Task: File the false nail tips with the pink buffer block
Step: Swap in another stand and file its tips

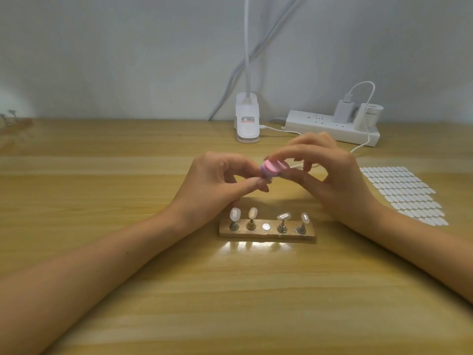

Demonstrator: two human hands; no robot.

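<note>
My right hand grips the pink buffer block above the table, fingers curled over its top. My left hand pinches a small object between thumb and forefinger right against the block's left end; the object itself is mostly hidden, so I cannot tell if it is a nail tip on its stand. Below the hands a wooden holder carries several clear false nail tips on metal stands. Its middle spot shows only a bare silver disc.
A sheet of white oval adhesive tabs lies at the right. At the back stand a white clip lamp base and a white power strip with chargers and a cable running toward the hands.
</note>
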